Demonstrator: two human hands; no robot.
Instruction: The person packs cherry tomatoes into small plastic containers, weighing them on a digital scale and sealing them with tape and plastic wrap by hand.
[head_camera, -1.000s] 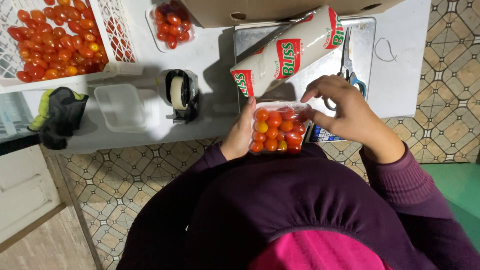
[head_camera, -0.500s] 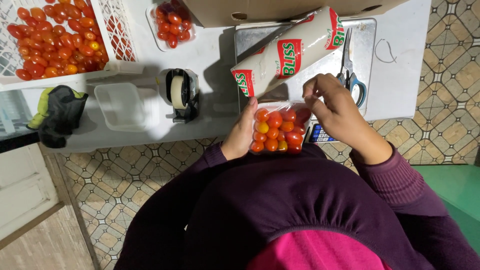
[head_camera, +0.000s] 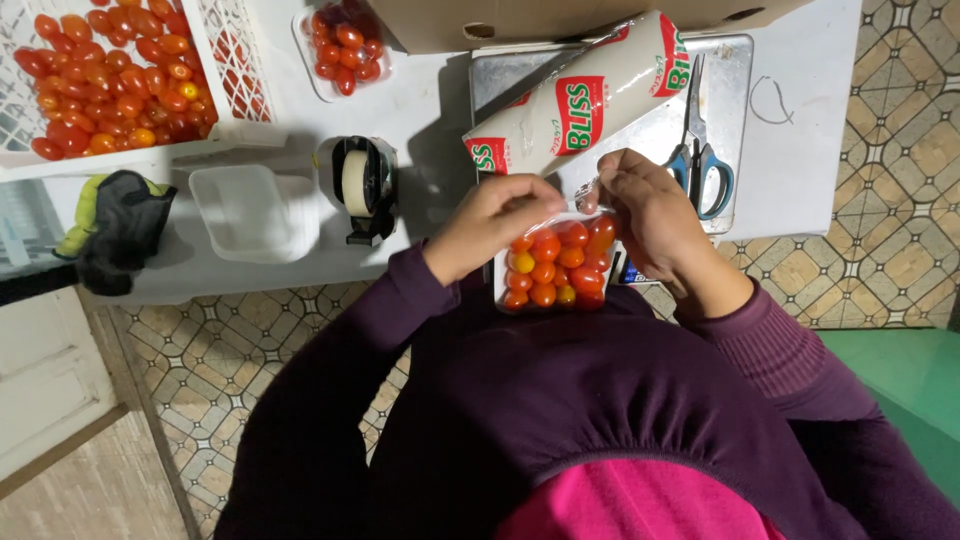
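1. Left hand curled over near edge of clear plastic tray of red and orange cherry tomatoes
2. Right hand pinching clear film at tray's far edge, beside white printed film roll

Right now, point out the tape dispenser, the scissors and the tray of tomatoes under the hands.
tape dispenser (head_camera: 357, 186): head view, on the tape roll.
scissors (head_camera: 702, 170): head view, on the blue handles.
tray of tomatoes (head_camera: 556, 268): head view, on the tomatoes between the hands.
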